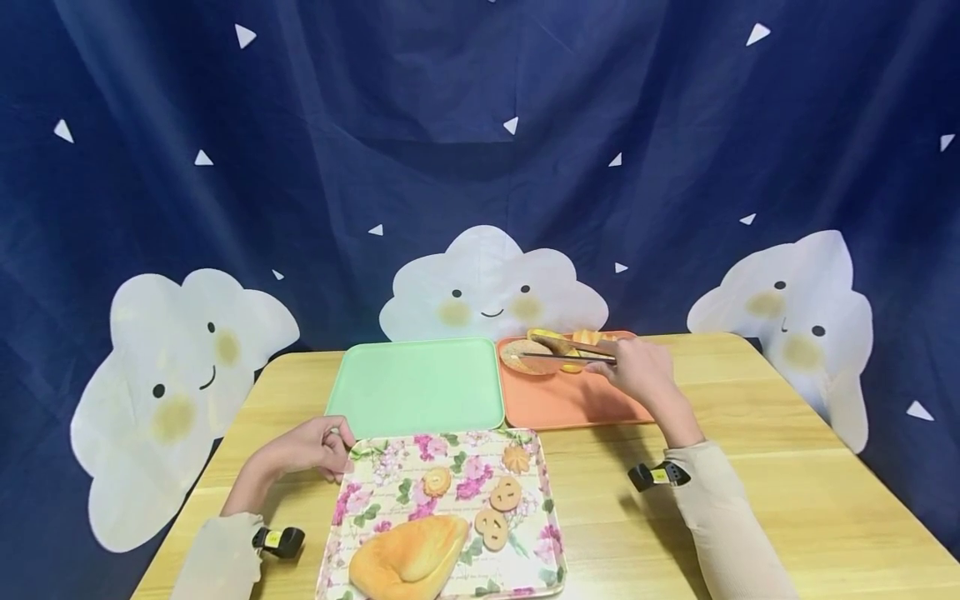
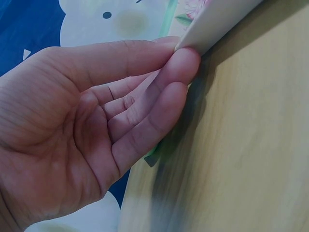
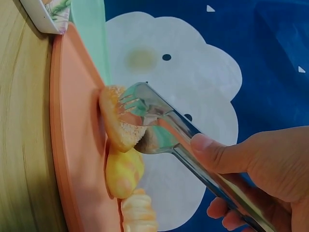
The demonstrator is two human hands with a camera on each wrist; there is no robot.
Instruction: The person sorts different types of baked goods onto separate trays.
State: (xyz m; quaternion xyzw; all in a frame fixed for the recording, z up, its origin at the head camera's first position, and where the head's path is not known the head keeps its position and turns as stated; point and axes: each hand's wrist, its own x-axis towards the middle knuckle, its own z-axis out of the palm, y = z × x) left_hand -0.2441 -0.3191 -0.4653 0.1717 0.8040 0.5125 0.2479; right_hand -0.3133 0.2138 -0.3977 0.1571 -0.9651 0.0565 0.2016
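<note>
Gripping metal tongs (image 3: 183,140), the right hand (image 1: 637,371) closes their tips on a round bun (image 3: 118,123) lying on the orange tray (image 1: 570,400). Judged light, soft, crumbly: squeeze gently across its middle. The left hand (image 2: 96,125) pinches the floral tray (image 1: 360,492) corner.

I sit in what looks like a staged recording corner rather than a real kitchen. A dark blue curtain (image 1: 480,125) printed with white triangles and smiling clouds (image 1: 491,287) hangs right behind my wooden desk (image 1: 787,467), hiding the room. On the desk sit only plastic trays (image 1: 416,387) and pastries (image 1: 408,567).
</note>
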